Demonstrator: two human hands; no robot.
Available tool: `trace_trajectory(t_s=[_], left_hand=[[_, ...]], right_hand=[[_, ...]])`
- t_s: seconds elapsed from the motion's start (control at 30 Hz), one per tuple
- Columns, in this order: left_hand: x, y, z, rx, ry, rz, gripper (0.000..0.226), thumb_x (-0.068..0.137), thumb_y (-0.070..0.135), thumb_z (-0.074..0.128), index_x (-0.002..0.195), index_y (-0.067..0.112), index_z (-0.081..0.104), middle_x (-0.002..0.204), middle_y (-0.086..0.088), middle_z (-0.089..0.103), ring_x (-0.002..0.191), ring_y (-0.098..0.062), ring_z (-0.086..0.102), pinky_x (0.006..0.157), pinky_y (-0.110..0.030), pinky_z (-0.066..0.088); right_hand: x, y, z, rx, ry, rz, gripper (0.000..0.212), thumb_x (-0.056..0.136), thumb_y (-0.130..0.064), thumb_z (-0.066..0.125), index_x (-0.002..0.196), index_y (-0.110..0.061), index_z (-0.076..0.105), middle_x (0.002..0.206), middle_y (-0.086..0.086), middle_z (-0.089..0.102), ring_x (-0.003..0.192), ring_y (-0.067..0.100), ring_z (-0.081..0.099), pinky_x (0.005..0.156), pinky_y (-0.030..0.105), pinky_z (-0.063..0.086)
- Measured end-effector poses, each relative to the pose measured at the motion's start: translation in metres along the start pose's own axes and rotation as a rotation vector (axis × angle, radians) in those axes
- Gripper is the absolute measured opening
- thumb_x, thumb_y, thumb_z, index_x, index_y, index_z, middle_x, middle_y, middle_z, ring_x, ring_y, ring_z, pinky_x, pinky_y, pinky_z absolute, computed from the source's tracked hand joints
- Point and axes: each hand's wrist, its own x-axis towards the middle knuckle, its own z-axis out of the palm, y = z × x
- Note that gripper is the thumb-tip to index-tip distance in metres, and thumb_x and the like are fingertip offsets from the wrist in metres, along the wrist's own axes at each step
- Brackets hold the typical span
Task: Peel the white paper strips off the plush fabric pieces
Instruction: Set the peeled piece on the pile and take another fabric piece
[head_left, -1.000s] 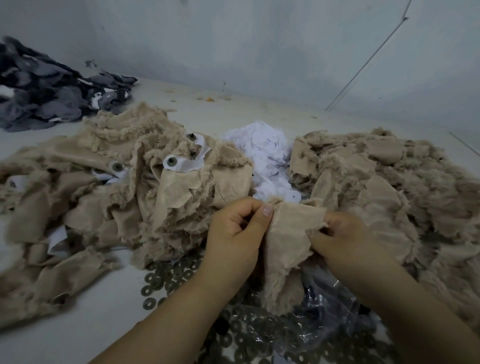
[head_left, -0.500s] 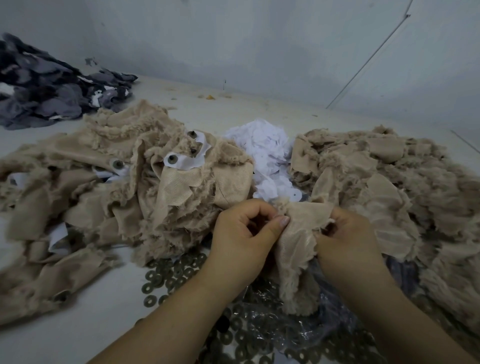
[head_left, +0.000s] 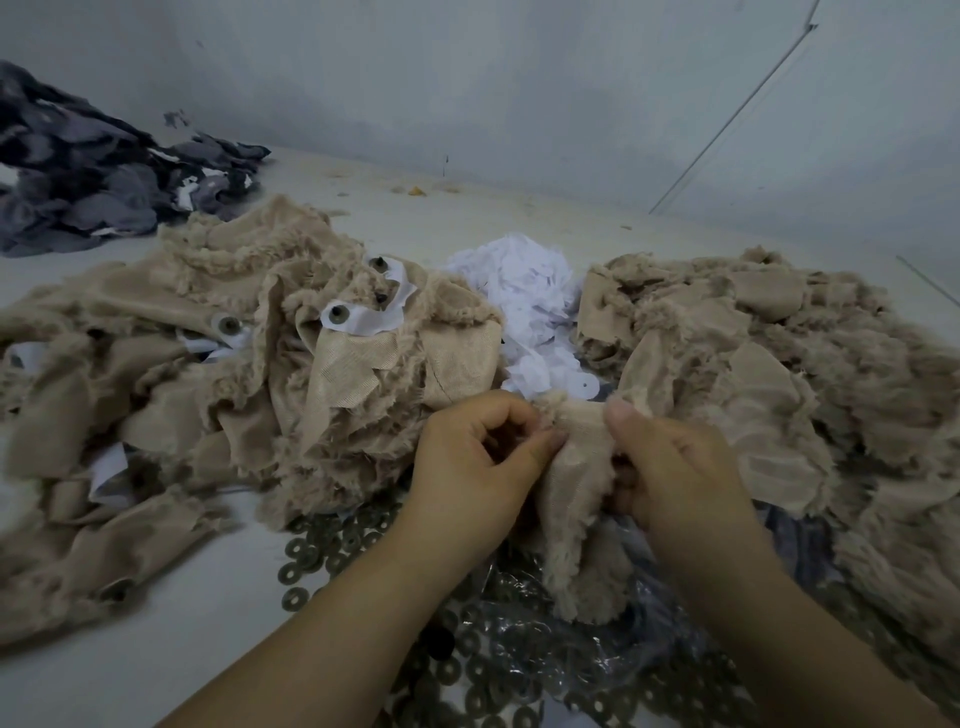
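Beige plush piece (head_left: 576, 467) pinched at near centre between left hand (head_left: 475, 462) and right hand (head_left: 670, 467), both gripping. No paper visible on it; better to turn, find the strip's edge, peel slowly.

Beige plush pieces (head_left: 322, 395), white paper scraps (head_left: 524, 306), grey fabric heap (head_left: 88, 171), dull bronze washers (head_left: 332, 545).

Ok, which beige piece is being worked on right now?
Between the two beige heaps, left and right, just below the white paper pile. It is the one plush piece pinched by both hands, left and right, hanging over the metal washers.
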Motion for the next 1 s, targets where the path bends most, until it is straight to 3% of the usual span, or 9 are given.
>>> trace_trajectory(t_s=[0.03, 0.1, 0.13, 0.2, 0.27, 0.53, 0.77, 0.9, 1.0], left_hand=[[-0.0008, 0.0, 0.0002, 0.004, -0.015, 0.007, 0.015, 0.082, 0.01, 0.076, 0.07, 0.009, 0.067, 0.063, -0.004, 0.063, 0.057, -0.006, 0.053, 0.053, -0.024, 0.046], [-0.0028, 0.0, 0.0011, 0.005, -0.049, 0.008, 0.014, 0.082, 0.01, 0.075, 0.071, 0.009, 0.067, 0.062, 0.002, 0.062, 0.056, -0.002, 0.053, 0.054, -0.019, 0.044], [-0.0033, 0.0001, 0.0015, -0.007, -0.063, -0.005, 0.014, 0.083, 0.008, 0.075, 0.071, 0.008, 0.067, 0.061, 0.003, 0.062, 0.057, -0.002, 0.053, 0.054, -0.019, 0.044], [-0.0034, 0.0008, 0.0014, -0.067, -0.083, -0.044, 0.012, 0.084, 0.006, 0.074, 0.073, 0.007, 0.069, 0.063, -0.004, 0.064, 0.058, -0.009, 0.057, 0.054, -0.025, 0.049], [-0.0031, 0.0022, 0.0008, -0.157, -0.081, -0.087, 0.01, 0.085, 0.005, 0.072, 0.075, 0.005, 0.07, 0.067, -0.013, 0.067, 0.06, -0.017, 0.06, 0.059, -0.032, 0.052], [-0.0034, 0.0035, 0.0027, -0.299, -0.069, -0.164, 0.014, 0.089, 0.001, 0.065, 0.076, -0.001, 0.07, 0.073, -0.015, 0.067, 0.069, -0.023, 0.06, 0.067, -0.032, 0.053], [-0.0039, 0.0044, 0.0034, -0.266, -0.068, -0.14, 0.011, 0.08, 0.017, 0.068, 0.072, 0.009, 0.069, 0.068, -0.005, 0.066, 0.065, -0.016, 0.059, 0.063, -0.028, 0.052], [-0.0044, 0.0036, 0.0019, -0.208, -0.097, -0.121, 0.011, 0.084, 0.011, 0.071, 0.074, 0.012, 0.07, 0.066, 0.0, 0.066, 0.063, -0.011, 0.06, 0.061, -0.025, 0.053], [-0.0047, 0.0035, 0.0028, -0.157, -0.094, -0.117, 0.016, 0.086, 0.004, 0.072, 0.072, 0.012, 0.069, 0.061, 0.004, 0.065, 0.056, -0.004, 0.058, 0.055, -0.018, 0.049]], right_hand=[[-0.0016, -0.0032, 0.0007, -0.044, -0.003, -0.027, 0.067, 0.071, -0.06, 0.077, 0.073, 0.005, 0.066, 0.07, 0.035, 0.063, 0.059, 0.047, 0.061, 0.052, 0.053, 0.054], [-0.0021, -0.0047, -0.0004, -0.038, 0.009, -0.045, 0.033, 0.067, -0.046, 0.08, 0.073, -0.014, 0.077, 0.066, 0.013, 0.073, 0.059, 0.022, 0.071, 0.05, 0.025, 0.055], [-0.0015, -0.0048, -0.001, 0.002, -0.003, -0.025, 0.016, 0.068, -0.036, 0.078, 0.074, -0.021, 0.08, 0.07, 0.007, 0.076, 0.065, 0.017, 0.074, 0.054, 0.02, 0.055], [-0.0006, -0.0026, -0.0036, 0.066, -0.012, 0.012, 0.005, 0.075, -0.02, 0.076, 0.075, -0.019, 0.081, 0.078, 0.005, 0.078, 0.075, 0.018, 0.076, 0.061, 0.022, 0.058], [-0.0006, -0.003, -0.0031, 0.027, 0.031, -0.007, 0.01, 0.08, -0.01, 0.076, 0.075, -0.018, 0.08, 0.079, 0.004, 0.078, 0.077, 0.018, 0.076, 0.064, 0.025, 0.06], [-0.0024, -0.0055, -0.0002, -0.004, 0.099, -0.027, 0.018, 0.083, -0.008, 0.076, 0.073, -0.023, 0.079, 0.077, 0.001, 0.078, 0.073, 0.017, 0.076, 0.062, 0.025, 0.061], [-0.0015, -0.0028, -0.0015, 0.093, 0.098, 0.046, 0.013, 0.082, -0.007, 0.076, 0.077, -0.018, 0.08, 0.08, 0.006, 0.078, 0.077, 0.021, 0.077, 0.062, 0.026, 0.061], [-0.001, -0.0012, -0.0024, -0.055, 0.146, -0.01, 0.014, 0.08, -0.011, 0.08, 0.074, -0.024, 0.078, 0.073, -0.001, 0.077, 0.071, 0.014, 0.076, 0.059, 0.025, 0.061], [-0.0018, -0.0011, -0.003, -0.171, 0.171, -0.021, 0.007, 0.077, -0.017, 0.083, 0.073, -0.021, 0.078, 0.069, -0.002, 0.076, 0.067, 0.016, 0.075, 0.06, 0.034, 0.063]])
